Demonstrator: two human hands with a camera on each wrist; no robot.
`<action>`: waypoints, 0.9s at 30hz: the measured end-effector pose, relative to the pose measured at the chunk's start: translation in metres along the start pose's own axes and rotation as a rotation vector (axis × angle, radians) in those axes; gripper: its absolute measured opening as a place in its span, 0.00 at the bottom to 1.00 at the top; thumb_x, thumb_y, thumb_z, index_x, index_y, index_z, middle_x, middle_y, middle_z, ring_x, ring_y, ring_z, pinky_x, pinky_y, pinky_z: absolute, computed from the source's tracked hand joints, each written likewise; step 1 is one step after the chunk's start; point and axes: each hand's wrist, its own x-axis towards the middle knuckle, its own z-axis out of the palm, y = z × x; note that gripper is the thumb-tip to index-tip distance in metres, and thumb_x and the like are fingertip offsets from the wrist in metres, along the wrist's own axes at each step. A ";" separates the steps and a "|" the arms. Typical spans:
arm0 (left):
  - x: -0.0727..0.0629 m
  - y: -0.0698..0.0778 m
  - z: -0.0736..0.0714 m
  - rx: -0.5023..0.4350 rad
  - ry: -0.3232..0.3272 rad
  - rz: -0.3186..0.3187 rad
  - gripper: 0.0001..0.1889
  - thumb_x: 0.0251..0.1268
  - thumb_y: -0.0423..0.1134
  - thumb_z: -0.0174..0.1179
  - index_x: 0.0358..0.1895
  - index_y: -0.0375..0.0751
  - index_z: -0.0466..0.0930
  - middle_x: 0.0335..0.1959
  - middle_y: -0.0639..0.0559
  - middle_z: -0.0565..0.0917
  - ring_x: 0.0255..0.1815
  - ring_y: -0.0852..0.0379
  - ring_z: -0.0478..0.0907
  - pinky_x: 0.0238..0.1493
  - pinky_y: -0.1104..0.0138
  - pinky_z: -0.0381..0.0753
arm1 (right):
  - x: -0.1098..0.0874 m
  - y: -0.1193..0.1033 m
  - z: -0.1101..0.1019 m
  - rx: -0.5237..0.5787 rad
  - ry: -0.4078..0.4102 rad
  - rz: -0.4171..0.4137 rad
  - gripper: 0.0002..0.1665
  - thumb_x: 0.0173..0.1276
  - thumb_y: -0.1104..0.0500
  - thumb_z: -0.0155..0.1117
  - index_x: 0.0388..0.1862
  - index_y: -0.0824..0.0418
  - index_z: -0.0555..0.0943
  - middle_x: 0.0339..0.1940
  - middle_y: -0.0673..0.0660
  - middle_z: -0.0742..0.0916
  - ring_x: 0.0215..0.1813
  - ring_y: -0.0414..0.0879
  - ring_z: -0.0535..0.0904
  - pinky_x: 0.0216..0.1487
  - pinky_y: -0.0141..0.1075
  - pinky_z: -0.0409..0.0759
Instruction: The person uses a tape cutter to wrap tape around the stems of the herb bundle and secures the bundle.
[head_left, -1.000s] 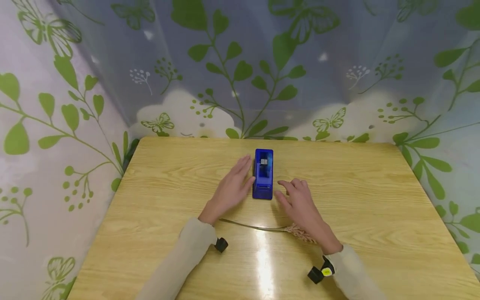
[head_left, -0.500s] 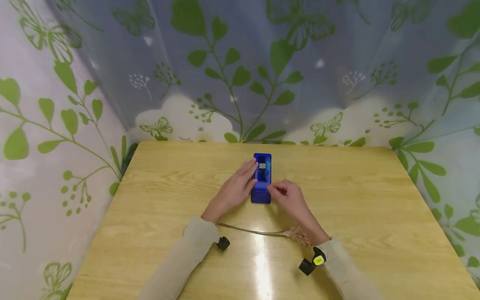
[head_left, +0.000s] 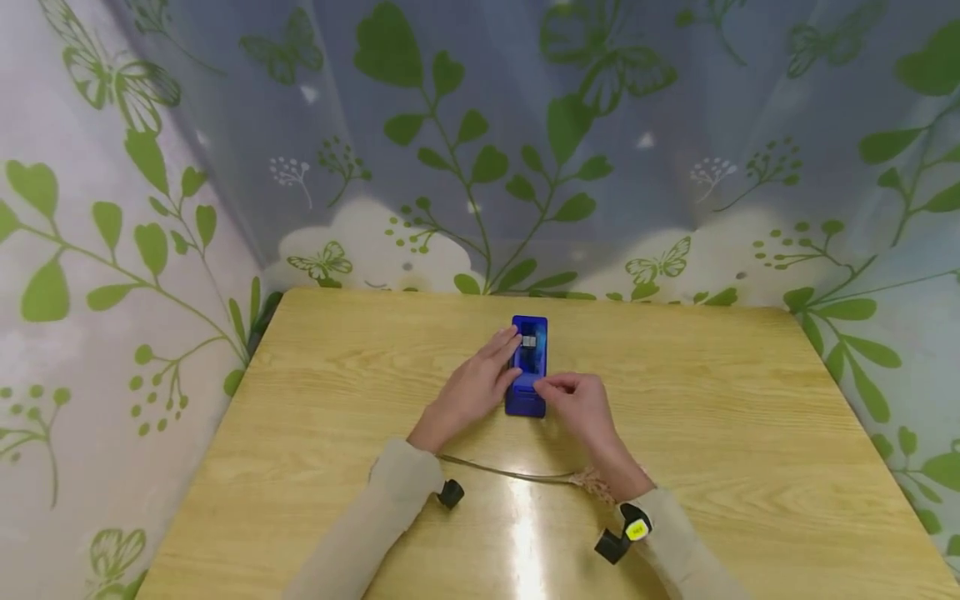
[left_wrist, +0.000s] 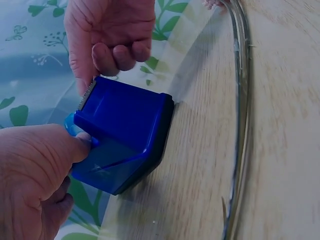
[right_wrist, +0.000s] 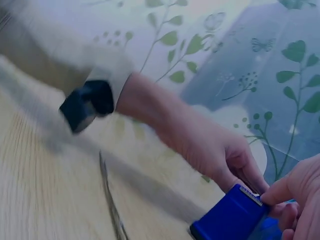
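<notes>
A blue tape dispenser (head_left: 527, 403) stands on the table, its serrated metal blade (left_wrist: 87, 96) showing in the left wrist view. Against its left side, my left hand (head_left: 474, 385) steadies it, fingertips over the rim and the thumb near the tape roll. From the right, my right hand (head_left: 583, 408) brings thumb and index finger together at the blade, pinching the end of the tape. The tape itself is hardly visible between those fingertips. In the right wrist view, my right hand (right_wrist: 300, 195) meets the dispenser's blade end, while my left hand (right_wrist: 215, 155) lies behind it.
A thin stem (head_left: 510, 475) with a pinkish, feathery head (head_left: 595, 482) lies across the wooden table (head_left: 360, 333), in front of the dispenser and partly below my right wrist. A leaf-patterned curtain (head_left: 480, 183) encloses the back and sides.
My right hand has moved left from beside the dispenser to its blade, and its thumb and index finger have closed together. My left hand has come up against the dispenser's side.
</notes>
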 end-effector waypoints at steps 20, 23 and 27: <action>0.003 0.009 -0.001 0.060 -0.003 -0.037 0.30 0.83 0.43 0.54 0.81 0.38 0.61 0.84 0.46 0.58 0.83 0.48 0.55 0.78 0.57 0.64 | -0.017 -0.003 0.016 0.129 0.144 -0.070 0.12 0.69 0.60 0.74 0.39 0.71 0.90 0.18 0.45 0.75 0.22 0.36 0.67 0.22 0.27 0.63; 0.002 0.009 -0.002 0.052 0.012 -0.028 0.30 0.82 0.42 0.55 0.80 0.37 0.62 0.84 0.45 0.59 0.83 0.47 0.57 0.76 0.57 0.67 | -0.019 -0.004 0.016 0.168 0.123 -0.010 0.15 0.70 0.57 0.74 0.41 0.70 0.90 0.22 0.47 0.79 0.26 0.39 0.70 0.25 0.28 0.66; 0.001 0.009 -0.001 0.039 0.026 -0.013 0.29 0.82 0.41 0.56 0.79 0.35 0.64 0.83 0.43 0.61 0.82 0.45 0.58 0.75 0.56 0.69 | -0.023 -0.003 0.016 0.220 0.095 0.094 0.14 0.70 0.56 0.73 0.42 0.68 0.90 0.30 0.48 0.86 0.36 0.42 0.75 0.36 0.31 0.72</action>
